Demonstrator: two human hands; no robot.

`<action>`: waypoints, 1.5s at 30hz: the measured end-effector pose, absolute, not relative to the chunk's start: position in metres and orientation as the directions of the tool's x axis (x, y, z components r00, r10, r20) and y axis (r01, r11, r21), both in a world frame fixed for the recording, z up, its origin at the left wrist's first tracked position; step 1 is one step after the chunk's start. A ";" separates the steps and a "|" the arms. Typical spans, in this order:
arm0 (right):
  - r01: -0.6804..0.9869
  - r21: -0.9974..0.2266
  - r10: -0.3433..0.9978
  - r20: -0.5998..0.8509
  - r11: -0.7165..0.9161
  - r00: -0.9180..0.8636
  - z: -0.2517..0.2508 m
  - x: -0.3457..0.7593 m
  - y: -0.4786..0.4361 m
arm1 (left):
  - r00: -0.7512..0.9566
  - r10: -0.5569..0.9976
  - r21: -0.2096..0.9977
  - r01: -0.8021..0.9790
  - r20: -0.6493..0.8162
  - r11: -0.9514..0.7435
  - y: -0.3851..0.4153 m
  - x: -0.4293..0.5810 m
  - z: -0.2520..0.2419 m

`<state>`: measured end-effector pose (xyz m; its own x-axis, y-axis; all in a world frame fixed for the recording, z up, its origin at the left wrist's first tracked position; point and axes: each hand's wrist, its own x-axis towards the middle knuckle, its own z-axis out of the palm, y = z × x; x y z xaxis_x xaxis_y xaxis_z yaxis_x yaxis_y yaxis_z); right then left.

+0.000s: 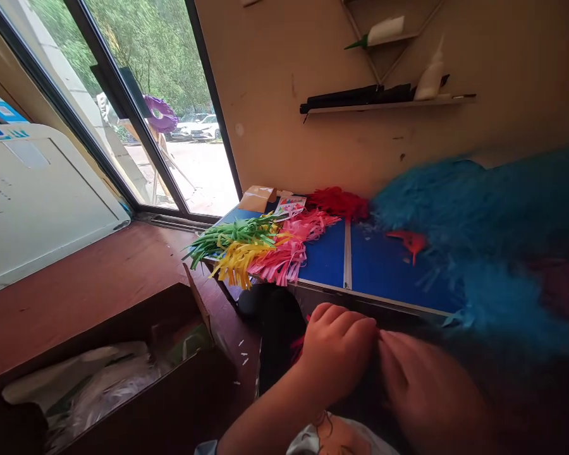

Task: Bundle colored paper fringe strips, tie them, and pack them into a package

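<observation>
My left hand [339, 344] is closed in a fist low in the middle of the view, above my lap. Bits of a red paper fringe [298, 344] stick out on its left side; the rest is hidden by the hand. Touching it at the fingertips is my right hand [427, 379], blurred, with thumb and fingers pressed together. What lies between its fingertips cannot be made out. On the blue table beyond the hands lie green fringe [234, 237], yellow fringe [239, 262] and pink fringe [291, 249], with dark red fringe [339, 202] behind them.
A large mass of blue fringe [459, 202] covers the right of the blue table [327, 262], near a small red-orange piece [411, 241]. An open cardboard box [123, 309] holding plastic bags stands at lower left. A wall shelf [389, 106] carries a white bottle [430, 77].
</observation>
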<state>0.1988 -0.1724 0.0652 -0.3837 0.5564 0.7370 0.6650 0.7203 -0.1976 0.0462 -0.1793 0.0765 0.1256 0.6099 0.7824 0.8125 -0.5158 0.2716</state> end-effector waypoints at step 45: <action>0.610 -0.558 0.822 0.296 0.562 -0.486 0.036 0.213 -0.131 | 0.224 0.871 0.653 0.587 0.437 -0.479 -0.154 0.054 0.010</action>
<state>0.2128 -0.1309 0.0364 -0.4862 0.8223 0.2957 0.6105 0.5618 -0.5583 0.0543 -0.1539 0.0103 0.2241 0.8708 0.4375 0.5866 -0.4790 0.6530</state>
